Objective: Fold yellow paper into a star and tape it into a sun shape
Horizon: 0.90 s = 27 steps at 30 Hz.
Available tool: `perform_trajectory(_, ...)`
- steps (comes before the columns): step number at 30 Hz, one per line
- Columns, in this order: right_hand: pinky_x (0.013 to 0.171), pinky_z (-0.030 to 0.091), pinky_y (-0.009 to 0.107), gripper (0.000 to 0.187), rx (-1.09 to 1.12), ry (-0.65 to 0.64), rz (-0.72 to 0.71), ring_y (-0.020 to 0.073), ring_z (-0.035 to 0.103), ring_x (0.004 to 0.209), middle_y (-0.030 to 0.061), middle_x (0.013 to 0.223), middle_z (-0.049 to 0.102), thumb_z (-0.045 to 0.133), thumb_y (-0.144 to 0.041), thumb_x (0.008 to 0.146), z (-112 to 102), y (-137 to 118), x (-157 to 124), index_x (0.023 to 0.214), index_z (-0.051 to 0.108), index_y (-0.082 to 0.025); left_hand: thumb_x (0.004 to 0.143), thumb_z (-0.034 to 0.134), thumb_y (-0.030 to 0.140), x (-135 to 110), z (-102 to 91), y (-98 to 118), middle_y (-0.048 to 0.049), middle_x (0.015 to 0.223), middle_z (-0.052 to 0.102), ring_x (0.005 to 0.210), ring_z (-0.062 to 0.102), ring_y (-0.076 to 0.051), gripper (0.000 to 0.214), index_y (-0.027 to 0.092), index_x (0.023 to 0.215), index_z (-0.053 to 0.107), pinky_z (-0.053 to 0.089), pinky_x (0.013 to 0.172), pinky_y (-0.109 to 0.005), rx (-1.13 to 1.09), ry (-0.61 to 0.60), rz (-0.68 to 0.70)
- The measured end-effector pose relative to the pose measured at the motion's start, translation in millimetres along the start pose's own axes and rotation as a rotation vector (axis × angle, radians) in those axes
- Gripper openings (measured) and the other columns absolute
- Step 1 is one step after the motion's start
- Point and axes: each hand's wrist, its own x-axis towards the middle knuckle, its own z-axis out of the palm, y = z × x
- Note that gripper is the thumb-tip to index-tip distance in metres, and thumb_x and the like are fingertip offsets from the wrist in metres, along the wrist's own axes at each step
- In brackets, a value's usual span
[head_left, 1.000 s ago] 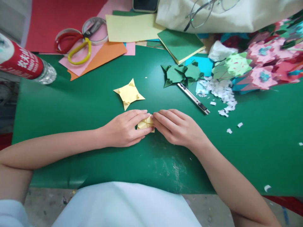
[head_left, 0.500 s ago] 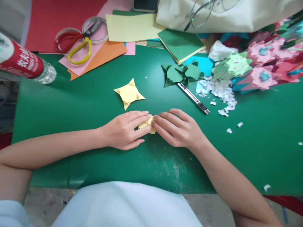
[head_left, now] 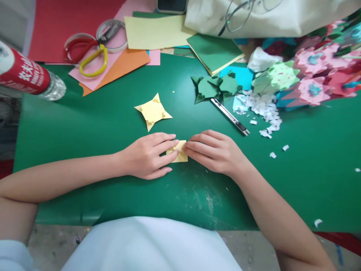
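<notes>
A small folded yellow paper lies on the green table between my hands. My left hand rests over its left side, the fingers spread and pressing the paper down. At the paper's right edge, the fingers of my right hand are pinched together on a fold; the thumb is hidden beneath them. Just above sits a yellow four-pointed paper star with curled bits near its points, touched by neither hand.
Scissors lie on coloured paper at the back left, near a water bottle. A utility knife lies beside green folded paper shapes. White paper scraps and pink paper flowers are at the right.
My right hand has drawn slightly right, its fingers closer together. More of the folded yellow paper shows between the hands. My left hand has barely moved.
</notes>
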Motion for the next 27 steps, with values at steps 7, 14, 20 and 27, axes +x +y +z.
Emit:
perform_trajectory(7, 0.075, 0.049, 0.031, 0.007, 0.268, -0.003, 0.226, 0.0134, 0.060, 0.085, -0.0003, 0.091, 0.073, 0.061, -0.019, 0.092, 10.2, 7.4, -5.8, 0.087, 0.066, -0.023, 0.089, 0.059, 0.034, 0.8, 0.0, -0.6, -0.0180, 0.117, 0.068, 0.114, 0.065, -0.034, 0.037, 0.007, 0.114, 0.065, 0.059, 0.094, -0.049, -0.004, -0.003, 0.008)
perform_trajectory(14, 0.075, 0.046, 0.033, 0.011, 0.428, 0.049, 0.365, 0.0145, 0.056, 0.079, 0.0031, 0.083, 0.068, 0.061, -0.018, 0.090, 15.6, 5.5, -4.1, 0.082, 0.068, -0.021, 0.090, 0.058, 0.034, 2.7, -1.2, -0.9, -0.0178, 0.114, 0.069, 0.111, 0.066, -0.033, 0.036, 0.006, 0.110, 0.066, 0.060, 0.093, -0.048, 0.008, 0.008, 0.017)
perform_trajectory(20, 0.076, 0.032, 0.036, 0.014, 0.366, -0.065, 0.581, 0.0188, 0.051, 0.085, 0.0031, 0.085, 0.065, 0.064, -0.033, 0.090, 12.4, -2.6, 0.9, 0.082, 0.070, -0.023, 0.089, 0.059, 0.030, 3.0, -1.5, 0.0, -0.0172, 0.115, 0.069, 0.114, 0.065, -0.032, 0.030, 0.008, 0.108, 0.066, 0.060, 0.094, -0.046, 0.013, -0.005, 0.005)
perform_trajectory(27, 0.079, 0.027, 0.037, 0.017, 0.314, -0.121, 0.716, 0.0206, 0.046, 0.087, 0.0045, 0.088, 0.061, 0.054, -0.029, 0.090, 12.0, -17.9, 9.1, 0.079, 0.064, -0.021, 0.087, 0.061, 0.029, 2.0, -0.1, 0.2, -0.0193, 0.116, 0.068, 0.116, 0.063, -0.033, 0.032, 0.006, 0.110, 0.064, 0.058, 0.095, -0.048, -0.014, -0.007, -0.005)
